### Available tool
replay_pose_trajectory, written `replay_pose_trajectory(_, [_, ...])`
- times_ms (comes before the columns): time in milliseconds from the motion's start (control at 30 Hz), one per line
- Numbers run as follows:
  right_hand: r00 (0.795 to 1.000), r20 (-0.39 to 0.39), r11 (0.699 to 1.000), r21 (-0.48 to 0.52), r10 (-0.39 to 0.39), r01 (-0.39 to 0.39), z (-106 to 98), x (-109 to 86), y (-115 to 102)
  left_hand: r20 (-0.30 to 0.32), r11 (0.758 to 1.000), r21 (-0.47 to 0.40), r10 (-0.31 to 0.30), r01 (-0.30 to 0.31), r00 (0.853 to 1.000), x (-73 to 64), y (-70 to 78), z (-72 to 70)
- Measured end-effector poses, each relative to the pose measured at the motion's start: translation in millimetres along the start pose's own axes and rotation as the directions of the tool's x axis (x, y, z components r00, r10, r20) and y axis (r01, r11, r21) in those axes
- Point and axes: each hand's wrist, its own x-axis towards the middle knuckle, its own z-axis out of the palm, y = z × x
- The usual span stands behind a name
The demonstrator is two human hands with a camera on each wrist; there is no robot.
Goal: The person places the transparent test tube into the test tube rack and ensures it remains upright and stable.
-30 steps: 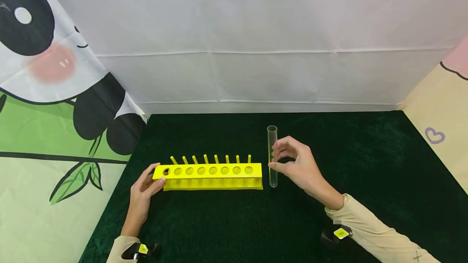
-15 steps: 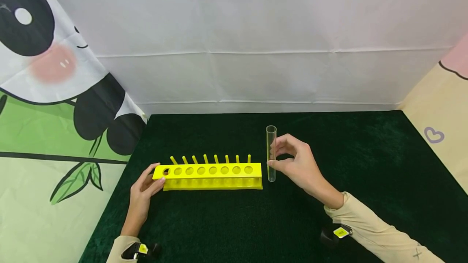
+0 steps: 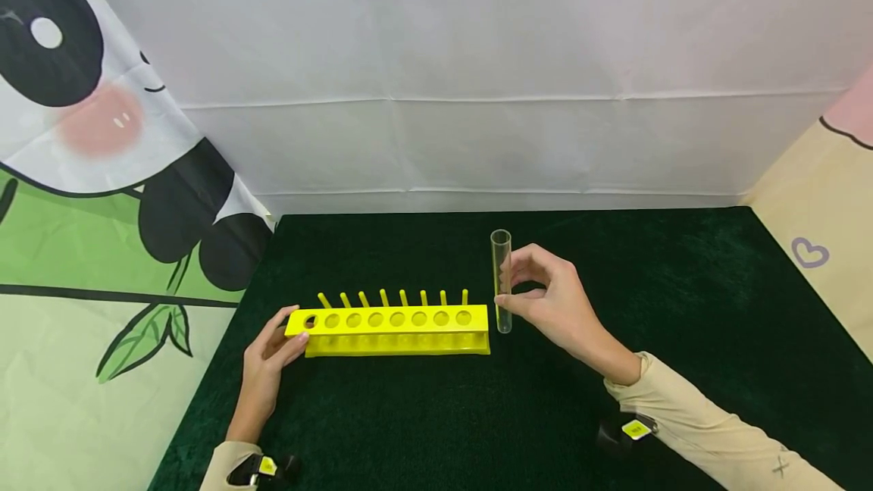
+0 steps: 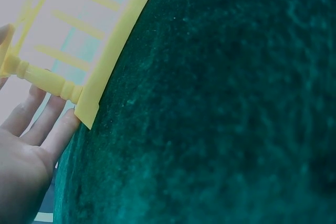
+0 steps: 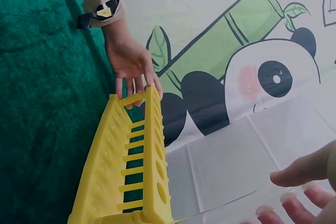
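Observation:
A yellow test tube rack stands on the table, with a row of round holes on top and a row of pegs behind. My left hand holds the rack's left end, thumb on the upper plate; in the left wrist view the fingers lie against its end post. Just off the rack's right end, my right hand pinches a clear glass test tube between thumb and fingers. The tube is upright and looks empty. In the right wrist view it is barely visible below the thumb.
Dark green cloth covers the table. A white sheet hangs behind it, a panda-printed sheet on the left, and a cream printed sheet on the right.
My right hand has shifted slightly left and up with the test tube, bringing it closer to the rack's right end. The left hand and the rack have stayed in place.

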Motion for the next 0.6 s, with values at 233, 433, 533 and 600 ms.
replay_pose_trajectory(233, [1.000, 0.009, 1.000, 0.003, -0.013, 0.013, 0.9, 0.0, -4.7, 0.000, 1.000, 0.003, 0.003, -0.003, 1.000, -0.3, 0.8, -0.9])
replay_pose_trajectory(433, [1.000, 0.015, 1.000, -0.001, -0.017, 0.017, 2.7, -0.2, -8.8, 0.002, 1.000, 0.005, 0.001, -0.001, 1.000, -1.9, -0.5, -2.3])
replay_pose_trajectory(533, [1.000, 0.012, 1.000, -0.005, -0.020, 0.020, 3.9, -0.9, -11.3, 0.001, 1.000, 0.002, -0.004, 0.004, 1.000, -2.1, -0.7, -3.0])
replay_pose_trajectory(600, [1.000, 0.012, 1.000, -0.006, -0.023, 0.024, 4.6, -1.0, -12.4, 0.000, 1.000, 0.003, -0.003, 0.003, 1.000, -2.0, -0.7, -3.6])
